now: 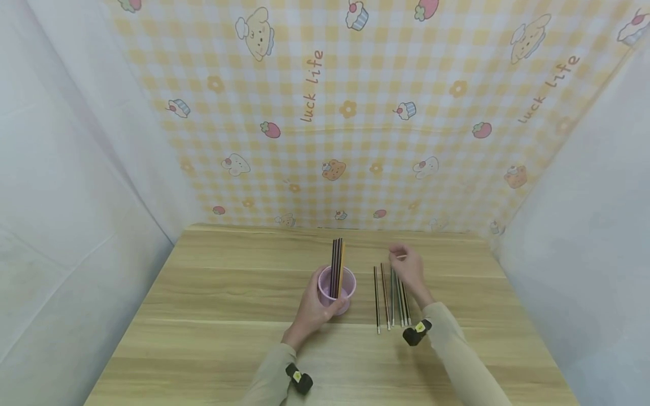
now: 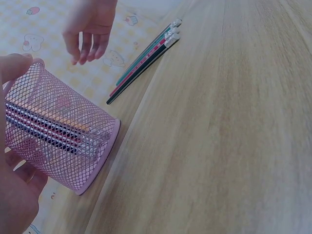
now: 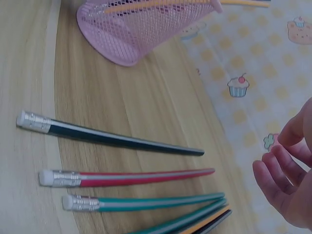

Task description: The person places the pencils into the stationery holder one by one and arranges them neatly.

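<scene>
"What is held?"
"A round pink mesh cup [image 2: 68, 107] of pencils [image 1: 336, 268], ringed by the left hand's [image 1: 310, 310] curled fingers."
"And the right hand [image 1: 409, 272]?"
"Nothing is gripped; its fingers are loosely bent near slim, eraser-tipped pencils [image 3: 141, 179] laid on the wood-grained bench [image 1: 228, 310]."

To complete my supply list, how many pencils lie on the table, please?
6 visible, right of the cup, going outward: dark pencil, red pencil, two teal pencils, orange pencil, black pencil. More may be hidden.

A wood-grain tabletop [image 1: 218, 293] lay before a yellow-checked cloth [image 1: 315, 146].
The cloth carried printed cupcakes [image 1: 358, 18] and strawberries [image 1: 272, 130]; white sheets [image 1: 76, 186] stood at both sides.
</scene>
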A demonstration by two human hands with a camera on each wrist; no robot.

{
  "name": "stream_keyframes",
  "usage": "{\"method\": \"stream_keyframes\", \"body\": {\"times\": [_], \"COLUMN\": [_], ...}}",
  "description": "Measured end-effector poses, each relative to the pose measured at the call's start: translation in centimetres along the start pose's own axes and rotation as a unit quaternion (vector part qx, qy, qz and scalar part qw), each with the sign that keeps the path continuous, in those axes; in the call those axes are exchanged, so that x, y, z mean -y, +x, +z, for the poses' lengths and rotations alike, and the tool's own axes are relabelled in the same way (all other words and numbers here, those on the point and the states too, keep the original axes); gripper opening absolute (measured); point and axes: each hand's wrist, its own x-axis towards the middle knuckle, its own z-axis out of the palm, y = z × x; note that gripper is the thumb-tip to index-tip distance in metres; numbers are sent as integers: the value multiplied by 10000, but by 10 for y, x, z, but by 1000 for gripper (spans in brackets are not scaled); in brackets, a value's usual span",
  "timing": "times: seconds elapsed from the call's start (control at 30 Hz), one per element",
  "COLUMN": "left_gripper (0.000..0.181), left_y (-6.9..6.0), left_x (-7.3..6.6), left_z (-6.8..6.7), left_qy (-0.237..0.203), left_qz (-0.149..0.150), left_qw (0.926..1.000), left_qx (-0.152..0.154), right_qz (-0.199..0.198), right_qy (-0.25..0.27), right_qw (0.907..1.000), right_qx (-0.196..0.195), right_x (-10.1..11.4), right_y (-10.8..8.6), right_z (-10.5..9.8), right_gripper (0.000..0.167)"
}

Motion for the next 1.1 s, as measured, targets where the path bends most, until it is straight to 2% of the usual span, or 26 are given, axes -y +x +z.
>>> {"method": "stream_keyframes", "body": {"times": [0.23,0.53,0.7,1.1], "left_gripper": [83,84,84,85], "left_y": [0,0,0,-1], "left_x": [0,2,1,1], "left_z": [0,0,0,-1], "left_qy": [-30,-131,-146,-192], "left_qz": [15,48,-32,-41], "left_qw": [10000,9999,9998,9998], "left_qx": [-22,23,96,82], "right_qz": [323,338,413,660], "right_qy": [26,-220,-421,-759], "right_qw": [9995,9992,9983,9945], "right_qx": [38,3,-32,287], "right_x": [-15,-28,-35,-53], "right_y": [1,0,-1,-1], "right_z": [-7,-12,-13,-12], "right_gripper": [31,30,28,32]}}
